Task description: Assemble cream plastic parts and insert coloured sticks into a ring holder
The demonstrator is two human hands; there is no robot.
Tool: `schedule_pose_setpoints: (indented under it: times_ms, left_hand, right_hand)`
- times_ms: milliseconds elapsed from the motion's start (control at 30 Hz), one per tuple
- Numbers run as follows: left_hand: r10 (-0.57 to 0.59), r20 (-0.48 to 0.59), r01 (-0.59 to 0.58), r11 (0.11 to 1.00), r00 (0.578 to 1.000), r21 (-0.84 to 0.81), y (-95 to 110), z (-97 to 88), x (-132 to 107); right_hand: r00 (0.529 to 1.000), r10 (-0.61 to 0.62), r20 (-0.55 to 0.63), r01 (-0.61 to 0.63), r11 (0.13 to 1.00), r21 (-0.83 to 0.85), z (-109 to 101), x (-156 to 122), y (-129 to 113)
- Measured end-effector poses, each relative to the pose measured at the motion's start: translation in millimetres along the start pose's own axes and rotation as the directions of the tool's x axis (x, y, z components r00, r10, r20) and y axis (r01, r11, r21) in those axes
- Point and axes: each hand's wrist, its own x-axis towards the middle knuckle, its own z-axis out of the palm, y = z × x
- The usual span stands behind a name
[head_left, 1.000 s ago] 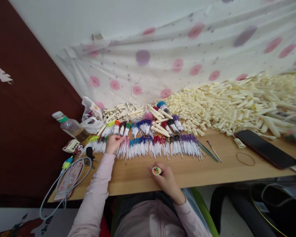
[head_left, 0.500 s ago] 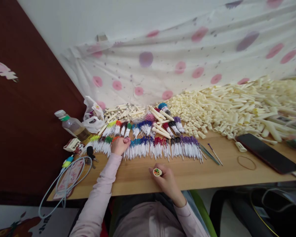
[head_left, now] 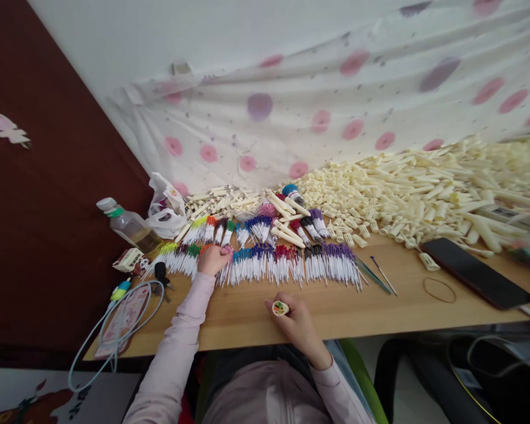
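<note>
My left hand (head_left: pixel 214 261) reaches into the front row of pen refills, between the orange-tipped and light-blue-tipped groups. Its fingers are drawn together at the pink-tipped refills (head_left: pixel 225 274); whatever they pinch is too small to make out. Closer to the table's front edge, my right hand (head_left: pixel 299 323) is closed round a cream pen barrel (head_left: pixel 280 308). The barrel's round end faces up, with several coloured tips showing inside. Blue-tipped refills (head_left: pixel 258 265), red-tipped refills (head_left: pixel 287 265) and purple-tipped refills (head_left: pixel 342 265) continue the row to the right.
Behind the row stand tied refill bundles (head_left: pixel 318 224). Cream plastic pen parts (head_left: pixel 406 188) are heaped at the back right. Tweezers (head_left: pixel 375 277), a loose refill (head_left: pixel 384 275), a rubber band (head_left: pixel 439 290) and a phone (head_left: pixel 477 274) lie right; a bottle (head_left: pixel 130 227) and cable (head_left: pixel 98 327) left.
My left hand has shifted slightly left and towards me, its fingers still at the pink-tipped refills. My right hand keeps the pen barrel in nearly the same place.
</note>
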Motion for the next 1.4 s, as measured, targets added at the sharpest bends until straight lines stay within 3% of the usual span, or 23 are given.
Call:
schedule_pose_setpoints:
  times_ms: [233, 333, 400, 467, 533, 567, 633, 700, 733, 800, 900, 967, 1400]
  left_hand:
    - [0.018, -0.106, -0.048, 0.956, 0.994, -0.288, 0, -25.7, -11]
    - [0.067, -0.157, -0.132, 0.885, 0.985, -0.447, 13, -43.2, -37]
    - [0.115, -0.244, -0.233, 0.811, 0.963, -0.537, 30, -51.4, -68]
    - [0.194, -0.465, -0.477, 0.611, 0.864, -0.631, 48, -54.7, -107]
    - [0.212, -0.649, -0.643, 0.534, 0.73, -0.549, 65, -52.8, -148]
    - [0.243, -0.704, -0.704, 0.513, 0.667, -0.49, 71, -50.4, -166]
    - [0.352, -0.8, -0.832, 0.466, 0.487, -0.301, 79, -44.0, -193]
    - [0.466, -0.825, -0.904, 0.412, 0.319, -0.116, 81, -36.8, -208]
    - [0.503, -0.82, -0.917, 0.394, 0.273, -0.063, 81, -33.1, -211]
    - [0.534, -0.802, -0.921, 0.386, 0.267, -0.049, 80, -26.4, -213]
    - [0.545, -0.772, -0.908, 0.408, 0.326, -0.096, 79, -18.9, -209]
    - [0.57, -0.748, -0.906, 0.412, 0.341, -0.099, 81, -16.2, -207]
    - [0.688, -0.642, -0.907, 0.42, 0.337, -0.026, 100, -26.2, -201]
  right_hand:
    - [0.999, -0.014, -0.029, 0.015, 0.999, 0.036, 1, 1, -1]
    - [0.997, -0.031, -0.067, 0.036, 0.997, 0.068, 0, 2, -3]
    - [0.994, -0.052, -0.096, 0.061, 0.994, 0.088, -1, 3, -4]
    - [0.989, -0.073, -0.128, 0.086, 0.991, 0.099, -2, 3, -5]
    - [0.983, -0.086, -0.159, 0.103, 0.989, 0.102, -3, 3, -5]
    - [0.981, -0.09, -0.173, 0.109, 0.989, 0.101, -3, 3, -5]
    - [0.975, -0.096, -0.2, 0.117, 0.988, 0.097, -4, 3, -4]
    - [0.97, -0.1, -0.221, 0.123, 0.988, 0.092, -5, 2, -4]
    - [0.968, -0.102, -0.228, 0.126, 0.988, 0.09, -5, 2, -4]
    - [0.966, -0.106, -0.236, 0.131, 0.987, 0.09, -5, 2, -3]
    - [0.964, -0.109, -0.241, 0.136, 0.986, 0.095, -5, 2, -2]
    - [0.964, -0.11, -0.244, 0.137, 0.986, 0.098, -4, 3, 0]
    - [0.963, -0.087, -0.256, 0.115, 0.989, 0.097, -2, 4, 7]
